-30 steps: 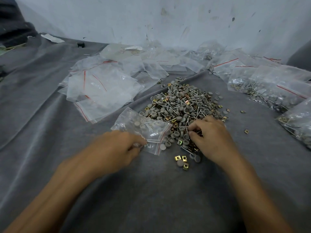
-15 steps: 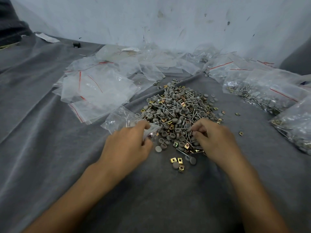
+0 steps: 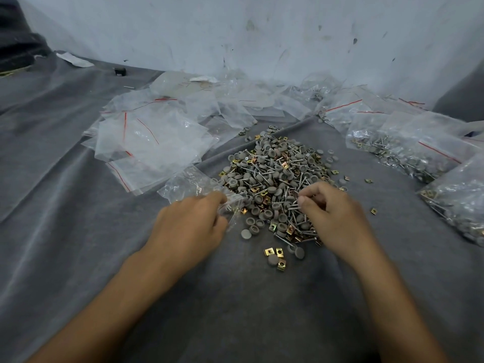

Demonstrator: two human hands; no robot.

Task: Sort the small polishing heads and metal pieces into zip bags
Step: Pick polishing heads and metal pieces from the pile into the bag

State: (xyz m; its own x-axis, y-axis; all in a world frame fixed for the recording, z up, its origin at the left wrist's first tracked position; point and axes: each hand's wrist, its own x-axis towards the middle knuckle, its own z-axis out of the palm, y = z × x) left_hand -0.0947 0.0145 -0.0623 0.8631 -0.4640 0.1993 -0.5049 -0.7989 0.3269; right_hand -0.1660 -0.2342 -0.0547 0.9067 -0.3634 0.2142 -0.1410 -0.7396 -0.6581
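One grey-and-brass heap [image 3: 275,174]; left grip [image 3: 193,224] tight on clear bag [image 3: 191,184], right grip [image 3: 332,213] tight on pins [image 3: 294,205].

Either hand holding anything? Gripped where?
Left hand grips the small clear plastic zip bag at its near end. Right hand pinches thin silver metal pins, seemingly by the shafts.

Both forearms reach in from the bottom corners. Left hand [image 3: 188,226], mid-frame, fingers curled, pinches a bag [image 3: 187,183]; right hand [image 3: 332,216] beside it, fingertips pinching pins [image 3: 293,206].
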